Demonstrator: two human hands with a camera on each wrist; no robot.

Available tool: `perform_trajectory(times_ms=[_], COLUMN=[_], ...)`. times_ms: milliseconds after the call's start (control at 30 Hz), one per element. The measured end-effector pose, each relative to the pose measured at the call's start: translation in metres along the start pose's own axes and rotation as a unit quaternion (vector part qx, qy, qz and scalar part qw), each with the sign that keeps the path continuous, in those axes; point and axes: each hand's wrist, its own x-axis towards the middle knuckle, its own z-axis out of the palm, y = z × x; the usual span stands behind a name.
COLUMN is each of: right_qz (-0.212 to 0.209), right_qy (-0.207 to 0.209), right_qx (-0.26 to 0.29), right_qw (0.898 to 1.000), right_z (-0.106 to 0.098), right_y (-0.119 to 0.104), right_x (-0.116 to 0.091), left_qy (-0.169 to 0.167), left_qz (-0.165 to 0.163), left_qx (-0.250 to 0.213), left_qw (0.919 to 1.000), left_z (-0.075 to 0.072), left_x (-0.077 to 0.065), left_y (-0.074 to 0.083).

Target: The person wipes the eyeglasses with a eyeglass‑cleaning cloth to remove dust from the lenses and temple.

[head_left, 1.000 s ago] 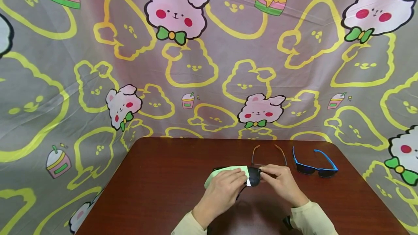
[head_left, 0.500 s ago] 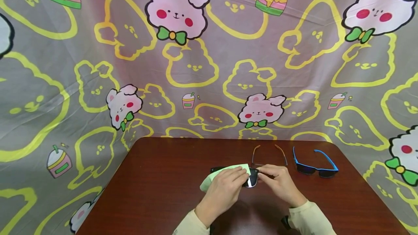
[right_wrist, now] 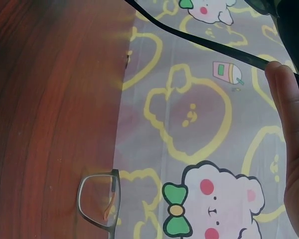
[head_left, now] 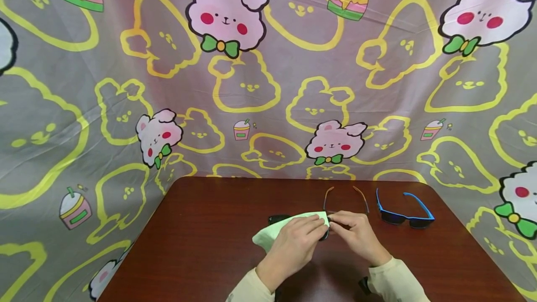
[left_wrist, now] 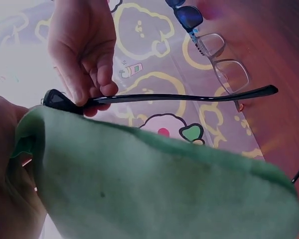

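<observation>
Over the table, my left hand (head_left: 293, 241) holds a light green cloth (head_left: 267, 236) folded against a pair of black sunglasses (head_left: 277, 219). The fingers lie across the cloth, and a thin dark lens edge shows below them. My right hand (head_left: 356, 234) pinches the sunglasses by the right corner. In the left wrist view, the cloth (left_wrist: 169, 179) hides most of the frame, while the black temple (left_wrist: 154, 97) sticks out past the right hand's fingertips (left_wrist: 107, 88). The right wrist view has the right hand (right_wrist: 295, 114) at the temple (right_wrist: 209, 46).
Behind the right hand, clear-lens glasses (head_left: 325, 198) with orange-brown temple tips lie on the brown table (head_left: 201, 236). Blue-framed sunglasses (head_left: 393, 218) with dark lenses lie farther right. A rabbit-patterned cloth backdrop (head_left: 268, 73) rises behind the table.
My left hand and the green cloth have slid right across the lens, now covering nearly all of it. The sunglasses have shifted slightly left; the right hand keeps its pinch at the corner.
</observation>
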Motion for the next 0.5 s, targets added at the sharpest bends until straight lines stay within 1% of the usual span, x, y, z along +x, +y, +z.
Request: perform_trajectory(times_ms=[300, 500], right_qz=[-0.005, -0.003], right_qy=[0.012, 0.013], right_qx=[-0.027, -0.018], right_qw=[1.000, 1.000], right_z=[0.0010, 0.0021], right_y=[-0.0007, 0.0013], right_x=[0.0001, -0.0008], left_qy=[-0.006, -0.012], left_qz=[0.023, 0.034], left_qx=[0.017, 0.012], left_qw=[0.9996, 0.9993], left_z=[0.0001, 0.0008], left_x=[-0.0014, -0.0035], left_y=[0.0002, -0.0002])
